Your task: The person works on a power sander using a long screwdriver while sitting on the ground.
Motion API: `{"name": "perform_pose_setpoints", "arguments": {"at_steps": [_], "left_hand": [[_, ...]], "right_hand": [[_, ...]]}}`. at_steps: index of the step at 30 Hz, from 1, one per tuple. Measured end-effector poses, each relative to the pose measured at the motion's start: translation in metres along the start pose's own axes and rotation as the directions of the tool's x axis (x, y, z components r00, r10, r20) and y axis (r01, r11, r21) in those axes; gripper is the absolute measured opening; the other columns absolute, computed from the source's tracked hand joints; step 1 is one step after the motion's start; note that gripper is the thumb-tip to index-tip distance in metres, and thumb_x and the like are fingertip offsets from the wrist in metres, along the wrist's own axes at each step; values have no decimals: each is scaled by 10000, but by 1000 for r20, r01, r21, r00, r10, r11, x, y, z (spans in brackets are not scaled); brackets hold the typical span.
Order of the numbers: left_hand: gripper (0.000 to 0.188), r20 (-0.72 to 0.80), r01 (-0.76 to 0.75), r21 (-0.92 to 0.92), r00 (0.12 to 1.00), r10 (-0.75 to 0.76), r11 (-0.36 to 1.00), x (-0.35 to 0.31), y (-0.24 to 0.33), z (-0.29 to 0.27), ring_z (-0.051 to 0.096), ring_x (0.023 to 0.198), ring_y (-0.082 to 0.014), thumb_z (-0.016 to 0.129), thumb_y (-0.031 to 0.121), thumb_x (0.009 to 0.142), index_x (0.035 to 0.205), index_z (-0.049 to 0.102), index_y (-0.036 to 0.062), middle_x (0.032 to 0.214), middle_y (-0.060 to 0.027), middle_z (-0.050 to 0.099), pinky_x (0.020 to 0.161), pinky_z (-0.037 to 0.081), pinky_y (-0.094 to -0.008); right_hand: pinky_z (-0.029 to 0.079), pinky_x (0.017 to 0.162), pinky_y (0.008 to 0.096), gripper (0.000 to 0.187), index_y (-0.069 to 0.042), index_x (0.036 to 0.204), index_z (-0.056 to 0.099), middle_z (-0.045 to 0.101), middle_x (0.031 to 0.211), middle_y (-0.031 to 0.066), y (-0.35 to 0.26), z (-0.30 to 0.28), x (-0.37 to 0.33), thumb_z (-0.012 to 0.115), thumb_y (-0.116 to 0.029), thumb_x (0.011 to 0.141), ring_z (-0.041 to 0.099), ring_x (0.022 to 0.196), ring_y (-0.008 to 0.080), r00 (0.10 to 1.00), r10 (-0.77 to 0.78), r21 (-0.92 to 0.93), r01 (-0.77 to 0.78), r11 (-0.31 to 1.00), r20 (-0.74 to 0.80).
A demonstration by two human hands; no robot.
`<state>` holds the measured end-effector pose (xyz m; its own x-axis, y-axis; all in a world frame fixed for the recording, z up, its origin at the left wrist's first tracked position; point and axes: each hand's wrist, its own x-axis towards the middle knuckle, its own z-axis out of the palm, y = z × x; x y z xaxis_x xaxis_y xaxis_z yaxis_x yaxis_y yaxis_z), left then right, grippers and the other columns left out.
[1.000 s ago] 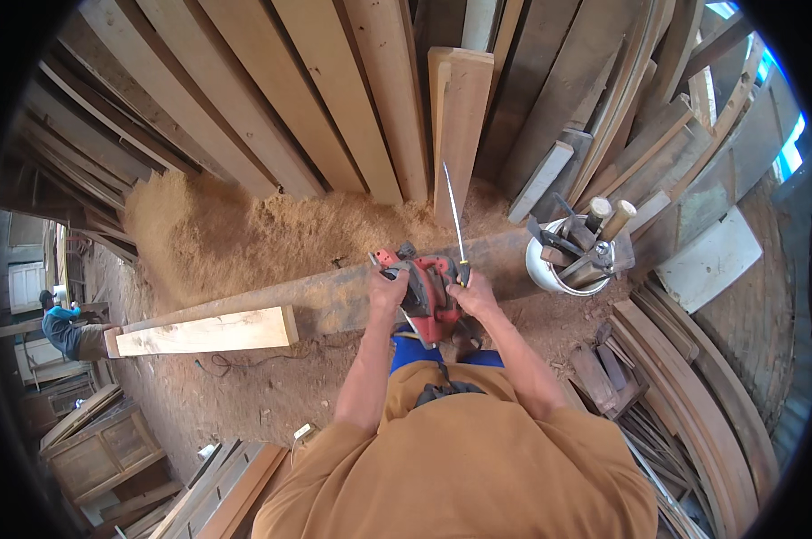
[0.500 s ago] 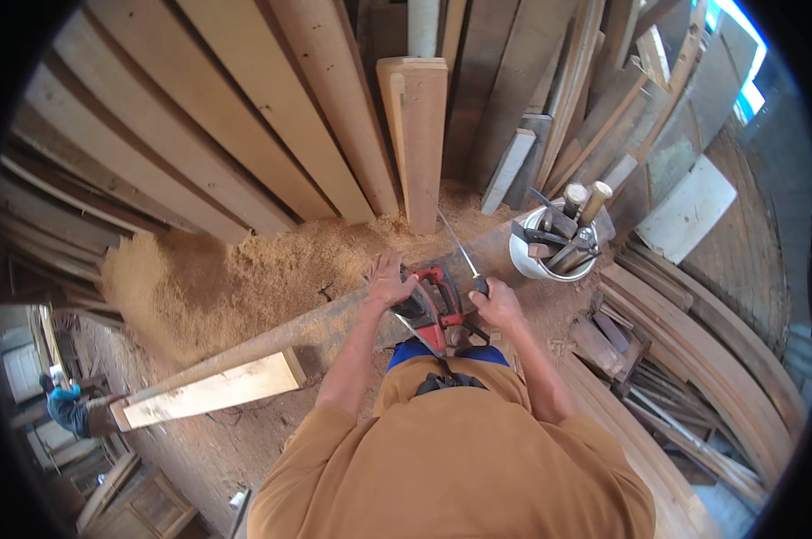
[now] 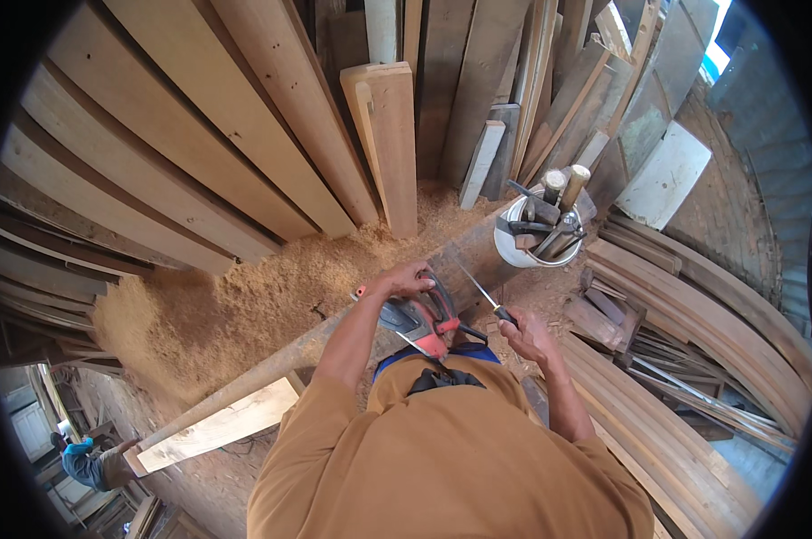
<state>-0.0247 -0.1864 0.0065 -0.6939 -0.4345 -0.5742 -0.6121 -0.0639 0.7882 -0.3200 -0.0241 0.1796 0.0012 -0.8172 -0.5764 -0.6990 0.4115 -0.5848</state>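
A red and dark grey electric planer (image 3: 417,322) rests close against my body, at the edge of a long beam. My left hand (image 3: 404,280) is curled round the far end of its looped handle. My right hand (image 3: 530,334) grips the dark handle of a long screwdriver (image 3: 483,295). The screwdriver's thin metal shaft slants up and left, and its tip lies over the beam, to the right of the planer and apart from it.
A white bucket (image 3: 510,241) of hammers and other hand tools stands on the beam at right. Sawdust (image 3: 190,314) lies heaped beyond the beam, below leaning planks (image 3: 199,117). More boards (image 3: 639,413) lie to the right. Another person (image 3: 87,465) is at far left, by a pale timber (image 3: 217,422).
My left hand has shifted from the planer's body side up to the far end of its handle. My right hand with the screwdriver has moved right and nearer, away from the planer.
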Motion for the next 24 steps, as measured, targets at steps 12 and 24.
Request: {"name": "perform_pose_setpoints", "arguments": {"at_steps": [12,24], "left_hand": [[419,-375,122,-169,910,-178,978,-68,-10,28,688,1097,-315,643,382,1008,1300,614,83,1176,-187,717,954,523,-433],[407,-158,86,38,984,-79,996,-62,-18,16,681,948,-284,728,382,873,1139,657,82,1002,-148,710,847,528,-416]], "right_hand": [[521,779,457,402,-31,1237,671,691,927,236,-41,-66,-45,597,-202,880,672,853,397,992,-122,22,122,992,16],[536,812,376,404,-1,1258,706,747,1019,183,-37,-91,-113,674,-111,870,697,904,258,1000,-14,-98,12,995,-20]]}}
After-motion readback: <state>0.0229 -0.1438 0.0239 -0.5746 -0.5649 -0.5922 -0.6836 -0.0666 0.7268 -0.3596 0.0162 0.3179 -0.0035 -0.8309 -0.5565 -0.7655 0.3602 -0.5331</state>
